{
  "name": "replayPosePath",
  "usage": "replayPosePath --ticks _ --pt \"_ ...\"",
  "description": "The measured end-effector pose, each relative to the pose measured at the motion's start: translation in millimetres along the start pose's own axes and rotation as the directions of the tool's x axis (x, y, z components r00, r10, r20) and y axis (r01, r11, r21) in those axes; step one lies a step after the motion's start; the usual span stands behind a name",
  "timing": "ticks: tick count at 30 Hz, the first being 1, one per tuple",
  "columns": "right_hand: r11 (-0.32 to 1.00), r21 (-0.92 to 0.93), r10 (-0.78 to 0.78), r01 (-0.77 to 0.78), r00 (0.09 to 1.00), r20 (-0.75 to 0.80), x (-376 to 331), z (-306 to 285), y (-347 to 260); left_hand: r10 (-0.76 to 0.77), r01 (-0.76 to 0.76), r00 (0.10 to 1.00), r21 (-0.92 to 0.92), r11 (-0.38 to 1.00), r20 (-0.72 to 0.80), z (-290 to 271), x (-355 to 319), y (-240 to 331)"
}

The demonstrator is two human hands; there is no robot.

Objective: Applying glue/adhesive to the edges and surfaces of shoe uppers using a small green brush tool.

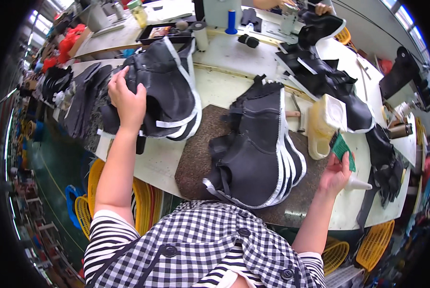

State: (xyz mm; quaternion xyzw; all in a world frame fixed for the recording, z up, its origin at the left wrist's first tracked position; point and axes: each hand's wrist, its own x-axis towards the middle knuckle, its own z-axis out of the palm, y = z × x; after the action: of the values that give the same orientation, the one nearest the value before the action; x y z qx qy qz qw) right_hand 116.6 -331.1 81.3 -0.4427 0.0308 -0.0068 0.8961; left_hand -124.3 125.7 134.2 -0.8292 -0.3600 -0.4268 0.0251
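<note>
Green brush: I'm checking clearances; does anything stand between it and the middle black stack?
Yes: across the view, the yellowish jug stands between the brush in the right hand and the stack.

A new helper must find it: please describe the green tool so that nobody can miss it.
On the white worktable, find the dark speckled board. By its right edge stands a cream plastic container, and just beside that the right hand holds the small brush-like tool. Its green colour sets it apart from the cream container and the white cone nearby.
</note>
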Motion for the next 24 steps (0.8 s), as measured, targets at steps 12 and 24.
replayPosePath --ticks 12,24 --pt "0.76 -0.639 0.175 0.119 0.91 0.377 59.0 116.6 116.6 0.414 -0.008 0.42 -0.452 0.892 0.808 124.9 -121.9 178.5" --pt "0.097 -0.777 0.256 0.622 0.739 0.623 64.9 148.3 164.6 0.227 0.229 0.566 -0.415 0.881 0.793 137.5 -125.1 175.7"
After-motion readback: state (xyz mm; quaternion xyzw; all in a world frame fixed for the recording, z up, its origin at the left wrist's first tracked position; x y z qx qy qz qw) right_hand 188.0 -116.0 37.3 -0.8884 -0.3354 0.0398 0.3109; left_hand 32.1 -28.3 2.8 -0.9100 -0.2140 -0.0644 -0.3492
